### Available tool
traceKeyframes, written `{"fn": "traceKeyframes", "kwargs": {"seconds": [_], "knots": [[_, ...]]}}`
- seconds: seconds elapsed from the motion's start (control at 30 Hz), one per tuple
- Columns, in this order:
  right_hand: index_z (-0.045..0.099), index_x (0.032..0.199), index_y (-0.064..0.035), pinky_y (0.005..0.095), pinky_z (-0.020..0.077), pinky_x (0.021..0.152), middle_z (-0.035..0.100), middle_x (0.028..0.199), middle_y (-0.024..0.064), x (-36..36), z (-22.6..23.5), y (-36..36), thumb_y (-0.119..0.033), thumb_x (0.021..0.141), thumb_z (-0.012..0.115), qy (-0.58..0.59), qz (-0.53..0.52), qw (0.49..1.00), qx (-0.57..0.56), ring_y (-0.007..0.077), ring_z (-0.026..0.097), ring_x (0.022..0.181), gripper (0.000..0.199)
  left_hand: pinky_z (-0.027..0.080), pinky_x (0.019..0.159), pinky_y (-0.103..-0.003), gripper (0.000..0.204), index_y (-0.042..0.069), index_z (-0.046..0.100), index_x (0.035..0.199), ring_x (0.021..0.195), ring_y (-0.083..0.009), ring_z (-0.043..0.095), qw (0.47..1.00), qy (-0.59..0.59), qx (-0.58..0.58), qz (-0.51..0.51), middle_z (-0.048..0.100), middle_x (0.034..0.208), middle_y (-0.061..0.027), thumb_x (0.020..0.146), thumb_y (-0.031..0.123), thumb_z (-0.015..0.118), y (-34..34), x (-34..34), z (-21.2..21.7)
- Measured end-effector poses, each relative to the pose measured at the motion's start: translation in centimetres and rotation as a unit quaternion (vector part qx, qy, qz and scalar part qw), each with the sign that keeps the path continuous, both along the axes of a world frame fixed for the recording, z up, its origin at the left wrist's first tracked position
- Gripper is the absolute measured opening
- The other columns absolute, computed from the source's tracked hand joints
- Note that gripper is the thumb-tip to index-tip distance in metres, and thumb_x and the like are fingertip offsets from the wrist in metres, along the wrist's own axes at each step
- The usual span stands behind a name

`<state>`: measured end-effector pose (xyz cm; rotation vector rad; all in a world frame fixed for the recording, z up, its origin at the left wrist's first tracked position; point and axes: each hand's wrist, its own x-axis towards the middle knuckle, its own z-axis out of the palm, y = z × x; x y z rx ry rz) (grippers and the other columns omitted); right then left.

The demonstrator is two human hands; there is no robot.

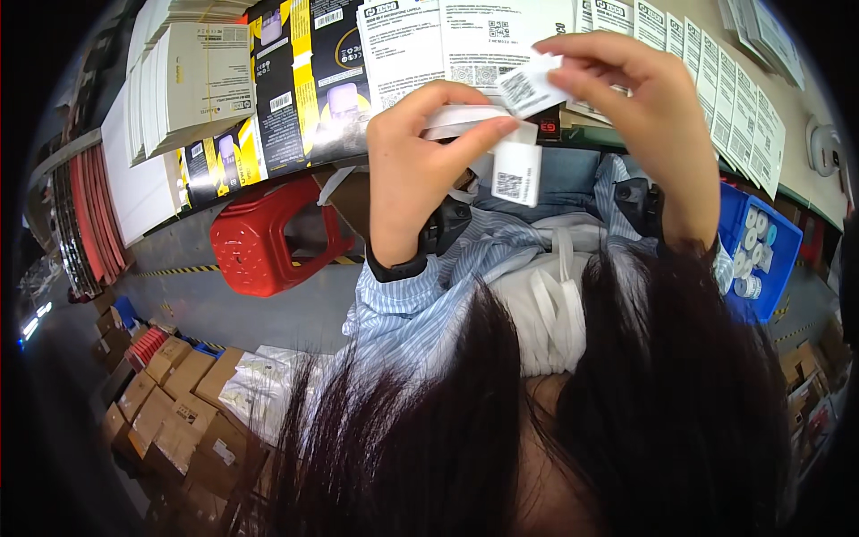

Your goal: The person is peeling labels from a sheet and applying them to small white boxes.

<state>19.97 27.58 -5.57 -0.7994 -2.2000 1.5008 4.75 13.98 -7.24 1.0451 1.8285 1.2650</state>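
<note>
My left hand (413,157) is closed around a strip of white labels (516,174), pinched between thumb and fingers. Its end hangs below the thumb and bears a printed square code. A single white label (530,89) with a similar code is pinched in my right hand (640,89), just above the left thumb; whether it is fully off the strip I cannot tell. Beneath and beyond both hands, white printed sheets (403,54) lie on the work table. The right hand is above the near end of a row of overlapping printed sheets (707,80).
Black-and-yellow printed packaging (295,89) covers the table's left, beside a stack of printed cards (210,76). A red stool (250,242) stands below the table edge. A blue bin (778,246) at right holds white rolls. Cardboard boxes (170,394) crowd the floor at lower left.
</note>
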Motion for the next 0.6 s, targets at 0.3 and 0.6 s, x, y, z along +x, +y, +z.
{"fn": "traceKeyframes", "kwargs": {"seconds": [0.3,0.6], "knots": [[0.061,0.097,0.0075,0.0172,0.0454,0.063,0.061,0.078,0.0055,-0.8,2.1,1.3,0.002,0.079,0.064,0.074,-0.194,0.969,-0.131,0.0078,0.057,0.071,0.019,0.028,0.107,-0.040,0.017,0.000,0.064,0.084,0.071,-0.0109,0.061,0.981,0.094,0.121,-0.120,0.066,0.080,-0.0070,0.070,0.006,0.072,1.3,-1.6,-2.0],[0.061,0.091,0.0028,0.0147,0.0441,0.058,0.063,0.078,0.0036,-3.8,-3.1,1.0,-0.004,0.080,0.067,0.089,-0.141,0.960,-0.226,0.0041,0.055,0.065,0.015,0.039,0.099,-0.043,0.023,0.004,0.067,0.081,0.073,-0.0216,0.065,0.953,0.165,0.133,-0.218,0.067,0.077,-0.0085,0.064,0.014,0.077,-0.2,-0.9,-1.6]]}}
